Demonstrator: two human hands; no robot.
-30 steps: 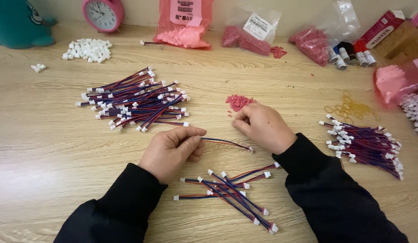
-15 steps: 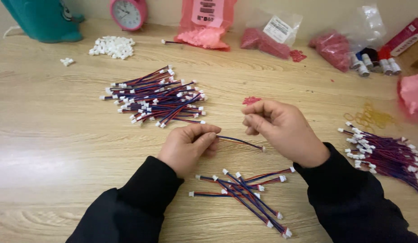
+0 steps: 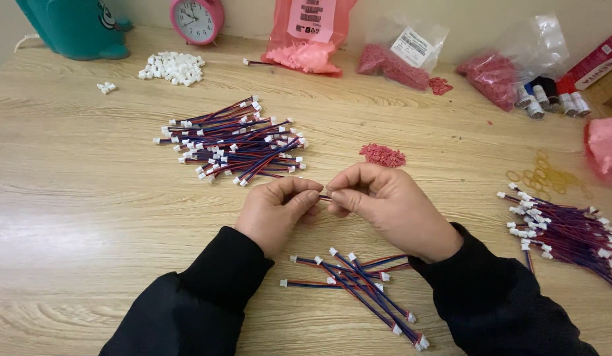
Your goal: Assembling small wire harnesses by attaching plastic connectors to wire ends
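Both hands pinch one mostly hidden wire over the bench.
Left hand (image 3: 276, 212) and right hand (image 3: 384, 206) meet fingertip to fingertip, closed on a short wire (image 3: 324, 196), its ends covered.

Between the fingers (image 3: 305, 196) is a thin wire (image 3: 324, 196), maybe plastic-coated. Below the fingers the table (image 3: 88, 198) is smooth wood with soft shine. Far above them the bags (image 3: 411, 46) are glossy clear plastic.
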